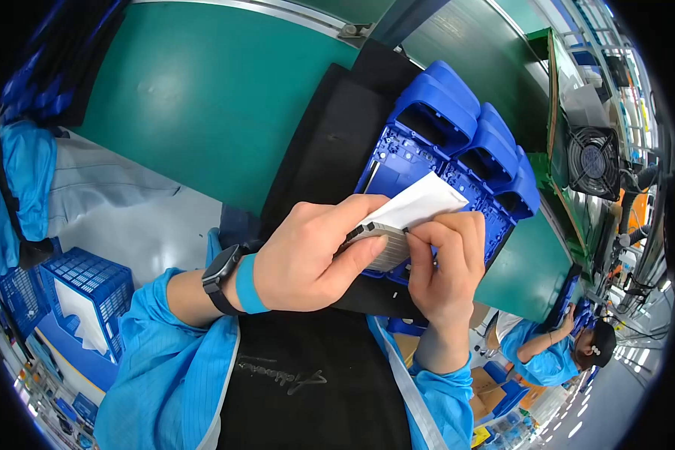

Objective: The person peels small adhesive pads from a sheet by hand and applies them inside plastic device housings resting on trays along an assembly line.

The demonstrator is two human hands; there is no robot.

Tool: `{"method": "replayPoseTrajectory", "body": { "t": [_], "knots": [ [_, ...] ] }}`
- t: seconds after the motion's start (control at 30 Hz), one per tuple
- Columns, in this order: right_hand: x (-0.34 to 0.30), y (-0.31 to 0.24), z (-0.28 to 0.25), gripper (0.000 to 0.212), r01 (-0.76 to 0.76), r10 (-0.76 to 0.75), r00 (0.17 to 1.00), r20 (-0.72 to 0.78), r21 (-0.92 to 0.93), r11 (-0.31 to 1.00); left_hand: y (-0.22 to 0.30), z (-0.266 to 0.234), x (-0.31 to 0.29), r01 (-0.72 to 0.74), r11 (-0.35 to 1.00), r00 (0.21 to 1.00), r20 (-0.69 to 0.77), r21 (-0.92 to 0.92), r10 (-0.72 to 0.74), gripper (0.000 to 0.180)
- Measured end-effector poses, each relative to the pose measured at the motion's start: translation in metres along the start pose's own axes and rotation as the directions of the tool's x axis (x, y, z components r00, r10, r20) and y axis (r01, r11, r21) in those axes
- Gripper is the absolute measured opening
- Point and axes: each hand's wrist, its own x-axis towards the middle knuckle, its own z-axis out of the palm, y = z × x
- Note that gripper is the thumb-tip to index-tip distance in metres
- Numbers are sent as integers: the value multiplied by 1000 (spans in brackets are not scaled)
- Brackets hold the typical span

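1. The green bench [202,90] stretches leftward from the black mat [315,150] to its left end, with its near edge slanting down toward the mat.
2. Over the mat's near edge, the left hand [307,251] grips the grey pad [390,259], thumb against fingers. The right hand [450,262] is closed in a pinch beside it — what it pinches, I cannot tell.
3. Hands and white sheet [420,202] partly hide the blue housings [457,161], rowed on the mat.
4. Beyond the bench: fan [594,161] right, basket [90,270] left.
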Motion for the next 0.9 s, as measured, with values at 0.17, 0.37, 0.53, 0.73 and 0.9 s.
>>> {"method": "replayPoseTrajectory", "body": {
  "t": [0.17,0.37,0.53,0.73,0.9],
  "knots": [
    [-6,6,0,21,150,-149,989,15,-102,983,-3,3,6,135,991,991,14,-10,-135,30],
    [-22,21,-21,14,-142,129,984,120,111,984,-2,-8,3,137,990,978,-161,19,-132,30],
    [-27,32,-30,12,-144,134,945,300,12,989,-12,-15,2,116,989,977,-172,-88,-129,31],
    [-26,30,-25,14,-108,111,929,353,-29,994,-12,-9,3,116,984,979,-152,-137,-136,32],
    [-26,31,-25,14,-125,126,926,356,-27,992,-13,-10,3,116,983,981,-139,-139,-135,32]
  ]
}}
